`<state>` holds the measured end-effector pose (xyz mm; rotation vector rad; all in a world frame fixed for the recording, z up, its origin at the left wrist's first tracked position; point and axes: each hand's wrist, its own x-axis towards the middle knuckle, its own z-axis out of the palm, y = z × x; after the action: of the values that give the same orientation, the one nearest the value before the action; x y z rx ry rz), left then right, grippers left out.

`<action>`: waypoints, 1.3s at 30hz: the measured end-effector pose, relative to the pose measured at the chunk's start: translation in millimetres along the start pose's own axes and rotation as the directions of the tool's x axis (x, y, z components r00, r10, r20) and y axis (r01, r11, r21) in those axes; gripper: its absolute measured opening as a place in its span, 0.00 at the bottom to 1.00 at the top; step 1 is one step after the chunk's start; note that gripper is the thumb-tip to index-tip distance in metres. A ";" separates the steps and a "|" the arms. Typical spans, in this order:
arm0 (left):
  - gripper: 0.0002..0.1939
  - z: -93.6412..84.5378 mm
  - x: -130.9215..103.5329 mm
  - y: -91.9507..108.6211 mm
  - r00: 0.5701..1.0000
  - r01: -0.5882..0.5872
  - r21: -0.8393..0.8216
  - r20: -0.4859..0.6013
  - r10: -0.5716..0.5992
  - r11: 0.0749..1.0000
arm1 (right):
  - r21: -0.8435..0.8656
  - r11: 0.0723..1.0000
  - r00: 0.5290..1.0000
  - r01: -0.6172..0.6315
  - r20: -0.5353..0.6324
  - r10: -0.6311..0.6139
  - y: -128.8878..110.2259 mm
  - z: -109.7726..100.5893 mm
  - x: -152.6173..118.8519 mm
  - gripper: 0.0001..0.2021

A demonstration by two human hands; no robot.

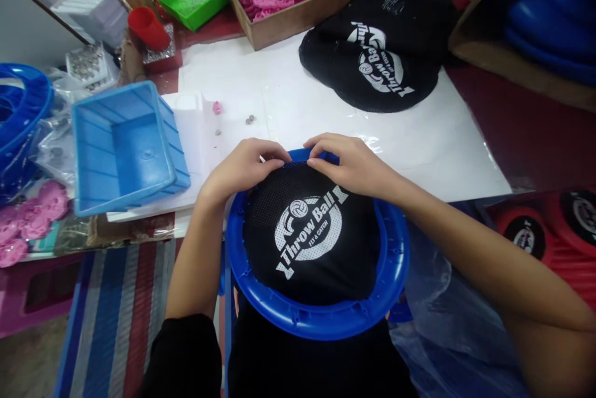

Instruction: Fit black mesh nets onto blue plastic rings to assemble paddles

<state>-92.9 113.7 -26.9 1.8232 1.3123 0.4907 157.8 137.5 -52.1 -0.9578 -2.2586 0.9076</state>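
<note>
A blue plastic ring (321,321) rests at the table's front edge, tilted over my lap. Black mesh fabric (354,261) printed "Throw Ball" lies across its middle. At the ring's far side, my left hand (254,165) pinches the edge of the fabric at the rim. Just to its right, my right hand (342,162) has thumb and fingertips closed on the same edge. A short stretch of blue rim shows between the two hands. More black printed fabric pieces (419,69) lie in a pile at the back right.
A blue bin (139,143) stands on the left. Behind are a green tray (186,13) of small metal parts, a box (261,35) of pink pieces and a red cup (149,28). Small bits (250,119) lie on the white sheet (284,94). Red discs (521,233) sit at right.
</note>
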 end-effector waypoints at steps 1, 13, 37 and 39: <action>0.11 -0.5 1.5 0.0 1.000 0.007 0.004 0.008 -0.007 1.000 | -0.004 1.000 1.000 0.006 0.005 -0.006 1.1 -0.3 0.3 0.06; 0.13 -1.3 11.4 7.5 0.996 -0.054 0.184 0.080 0.040 0.981 | 0.021 1.000 0.999 0.002 0.049 -0.003 7.5 -7.2 2.1 0.06; 0.14 12.7 20.7 3.6 0.988 -0.154 0.152 0.005 0.155 0.976 | -0.319 0.946 0.982 0.058 0.186 0.002 6.7 -3.1 8.1 0.11; 0.14 12.7 16.7 6.0 0.988 -0.150 0.222 0.000 0.153 0.964 | -0.329 0.943 0.991 0.047 0.135 -0.002 2.4 -8.1 -4.7 0.13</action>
<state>-74.0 123.3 -32.0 2.1197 1.2863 0.4563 167.1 138.1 -49.6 -1.0337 -2.5876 0.6033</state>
